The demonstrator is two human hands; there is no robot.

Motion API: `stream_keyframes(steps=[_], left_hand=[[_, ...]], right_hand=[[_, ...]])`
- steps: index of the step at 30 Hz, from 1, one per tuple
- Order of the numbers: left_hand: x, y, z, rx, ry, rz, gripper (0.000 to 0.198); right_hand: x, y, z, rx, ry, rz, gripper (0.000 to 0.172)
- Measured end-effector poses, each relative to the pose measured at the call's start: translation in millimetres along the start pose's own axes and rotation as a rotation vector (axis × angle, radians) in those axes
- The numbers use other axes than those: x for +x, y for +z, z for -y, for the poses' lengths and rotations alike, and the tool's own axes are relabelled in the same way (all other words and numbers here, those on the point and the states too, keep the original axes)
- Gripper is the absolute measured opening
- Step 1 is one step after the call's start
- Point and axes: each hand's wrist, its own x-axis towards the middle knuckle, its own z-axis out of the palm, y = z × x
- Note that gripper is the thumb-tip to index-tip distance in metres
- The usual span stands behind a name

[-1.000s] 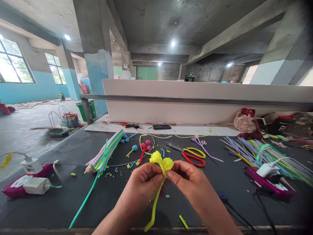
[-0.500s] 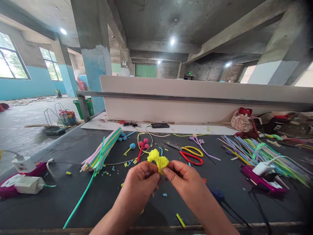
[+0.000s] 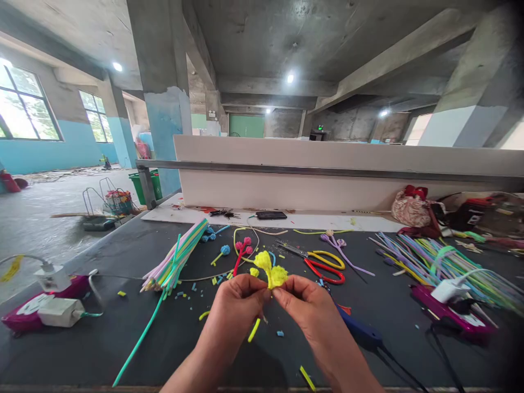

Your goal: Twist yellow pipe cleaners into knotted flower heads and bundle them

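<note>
still | left hand (image 3: 238, 303), right hand (image 3: 306, 305) pinching yellow piece (image 3: 270, 275) | blue tool (image 3: 362, 331) now more exposed

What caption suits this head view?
Left hand and right hand pinch a fuzzy yellow lobed piece over a dark tabletop, near red-and-yellow-handled metal scissors.

1. A bright yellow fuzzy piece (image 3: 269, 277) is pinched near its base between the left hand (image 3: 235, 305) and the right hand (image 3: 307, 305).
2. It is held upright above the dark surface (image 3: 176, 349).
3. Two puffy lobes are spread above the grip, the right one set lower.
4. Below, a yellow strip (image 3: 254, 331) is partly hidden.
</note>
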Motion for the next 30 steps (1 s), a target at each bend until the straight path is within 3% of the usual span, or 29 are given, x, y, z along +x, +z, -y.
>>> stream_keyframes(steps=[7,13,20,23,27,30], left_hand=[[-8,0.0,-6,-0.031,0.022,0.013,0.017],[-14,3.6,-1,0.033,0.138,0.030,0.016],[-11,7.1,7,0.026,0.194,-0.041,0.015],[-9,8.7,4,0.158,0.219,-0.130,0.011],[-7,9.4,0,0.462,0.374,-0.279,0.011],[-3,5.1,2,0.646,0.554,-0.311,0.015]], right_hand=[[-2,-1,4,0.067,-0.019,0.030,0.024],[-8,-1,11,0.141,-0.022,0.012,0.022],[-7,3,7,0.292,0.020,0.043,0.025],[-6,5,3,0.295,0.036,0.072,0.027],[-5,10,-1,0.145,0.028,0.032,0.029],[-10,13,1,-0.217,-0.182,-0.064,0.018]])
